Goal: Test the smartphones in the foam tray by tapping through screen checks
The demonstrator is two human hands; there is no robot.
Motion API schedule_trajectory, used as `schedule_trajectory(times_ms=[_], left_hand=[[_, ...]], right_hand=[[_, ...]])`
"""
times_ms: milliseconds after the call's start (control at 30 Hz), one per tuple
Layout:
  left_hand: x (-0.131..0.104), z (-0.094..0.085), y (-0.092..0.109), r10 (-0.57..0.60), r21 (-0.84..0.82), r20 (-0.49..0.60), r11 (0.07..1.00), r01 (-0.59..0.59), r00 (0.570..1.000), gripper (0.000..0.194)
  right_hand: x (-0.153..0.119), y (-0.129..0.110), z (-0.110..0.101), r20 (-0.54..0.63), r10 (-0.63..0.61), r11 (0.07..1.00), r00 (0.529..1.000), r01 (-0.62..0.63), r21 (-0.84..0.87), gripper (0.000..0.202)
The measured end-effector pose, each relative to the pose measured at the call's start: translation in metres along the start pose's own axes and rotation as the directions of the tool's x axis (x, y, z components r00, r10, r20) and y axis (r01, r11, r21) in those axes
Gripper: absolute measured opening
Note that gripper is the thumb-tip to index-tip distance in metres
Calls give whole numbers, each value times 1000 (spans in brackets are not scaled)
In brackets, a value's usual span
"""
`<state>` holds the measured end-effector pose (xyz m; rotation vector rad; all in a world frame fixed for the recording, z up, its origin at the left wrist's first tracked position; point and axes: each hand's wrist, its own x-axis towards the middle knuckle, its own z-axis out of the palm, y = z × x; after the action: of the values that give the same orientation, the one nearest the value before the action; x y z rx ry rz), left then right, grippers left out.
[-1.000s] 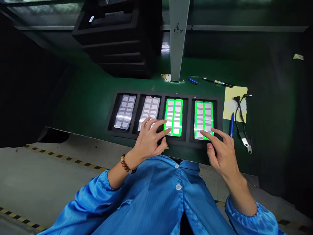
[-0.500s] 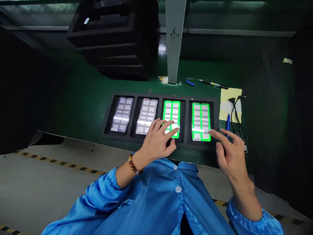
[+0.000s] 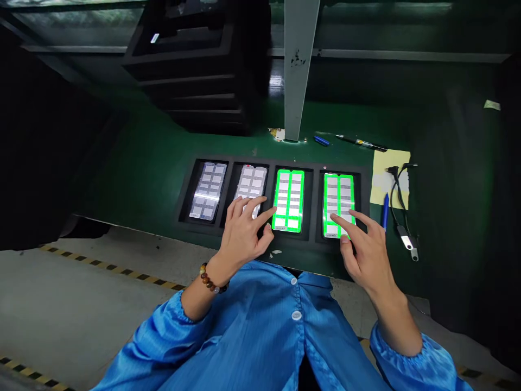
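Observation:
Several smartphones lie side by side in the slots of a black foam tray [image 3: 260,237]. The far left phone [image 3: 209,191] and the second phone [image 3: 251,182] show dim grey block patterns. Bright green lines frame the blocks on the third phone [image 3: 289,200] and the far right phone [image 3: 339,195]. My left hand [image 3: 244,231] is over the lower part of the second phone, fingers spread, its index fingertip by the third phone's left edge. Over the far right phone's lower screen is my right hand [image 3: 364,247], fingers apart. Neither hand grips anything.
A stack of black trays [image 3: 195,81] stands at the back left beside a grey metal post [image 3: 300,70]. Behind and right of the phones are a black pen [image 3: 361,143], a blue cap [image 3: 321,140], a blue pen [image 3: 385,212], yellow paper [image 3: 380,163] and black cables [image 3: 395,190].
My left hand has moved left, off the third phone and onto the second. My right hand has shifted left, from the far right phone's edge to over its screen.

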<state>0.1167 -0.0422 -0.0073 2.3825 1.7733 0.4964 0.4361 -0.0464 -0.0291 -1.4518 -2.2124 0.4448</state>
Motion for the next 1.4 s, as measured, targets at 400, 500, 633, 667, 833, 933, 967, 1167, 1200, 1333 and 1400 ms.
schedule_trajectory(times_ms=[400,500,633,667,833,933,967,1167,1200,1333,1400], left_hand=[[31,23,33,152,-84,27,985,-150,988,46],[31,24,30,160,-90,7,983,-159,987,45],[24,17,15,82,-59,-3,995,-82,997,43],[22,15,11,50,-43,-5,998,-50,999,43],[19,8,3,-36,25,-41,999,37,999,43],[27,12,8,-1,10,-24,1000,1,1000,43],[31,15,11,18,-5,-12,1000,-18,1000,43],[49,28,25,154,-74,-13,985,-155,988,46],[50,27,24,161,-76,-16,984,-162,987,45],[45,20,14,81,-46,5,996,-81,997,44],[40,15,7,6,-6,-5,1000,-6,1000,44]], right_hand=[[-3,16,-12,-87,113,989,990,-121,-86,47],[-7,19,-14,-105,129,986,986,-139,-93,44],[5,12,-8,-70,107,991,992,-112,-79,45],[10,9,-5,-56,93,993,994,-97,-69,46],[33,-4,7,-18,3,999,1000,-4,-48,47],[33,-1,6,-13,-4,997,1000,3,-80,48],[31,2,4,-20,13,996,1000,-15,-89,48],[16,19,-12,-82,146,981,986,-155,-113,46],[15,20,-13,-88,156,980,984,-165,-108,45],[24,15,-8,-90,133,986,987,-141,-89,45],[33,10,-2,-71,97,992,993,-103,-79,46]])
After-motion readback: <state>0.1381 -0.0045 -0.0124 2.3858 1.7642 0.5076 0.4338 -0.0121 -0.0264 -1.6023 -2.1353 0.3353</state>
